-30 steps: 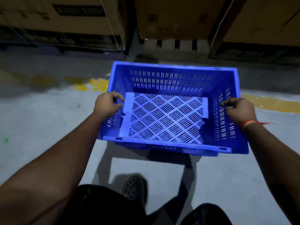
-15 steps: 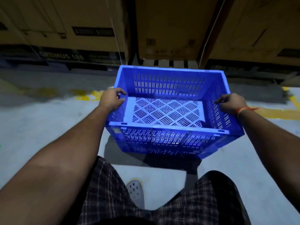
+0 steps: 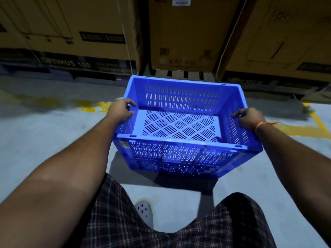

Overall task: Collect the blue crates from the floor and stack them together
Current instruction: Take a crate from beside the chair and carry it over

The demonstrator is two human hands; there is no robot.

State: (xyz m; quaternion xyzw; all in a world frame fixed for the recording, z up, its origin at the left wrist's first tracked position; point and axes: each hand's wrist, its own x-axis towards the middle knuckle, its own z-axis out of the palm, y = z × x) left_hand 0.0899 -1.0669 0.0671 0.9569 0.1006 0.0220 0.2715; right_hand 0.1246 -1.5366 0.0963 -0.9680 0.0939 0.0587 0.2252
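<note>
A blue slotted crate point(image 3: 180, 126) is held in front of the person, open side up and clear of the grey floor point(image 3: 44, 140), with its shadow cast below it. The left hand point(image 3: 120, 111) is in a clenched grip on the crate's left rim, and the right hand point(image 3: 249, 117), a red thread at its wrist, grasps the right rim. Large cardboard cartons point(image 3: 188, 33) stand just beyond the crate.

Warehouse, tall cardboard cartons point(image 3: 188, 33) on pallets, grey concrete floor point(image 3: 44, 140), yellow floor markings point(image 3: 318, 122)
</note>
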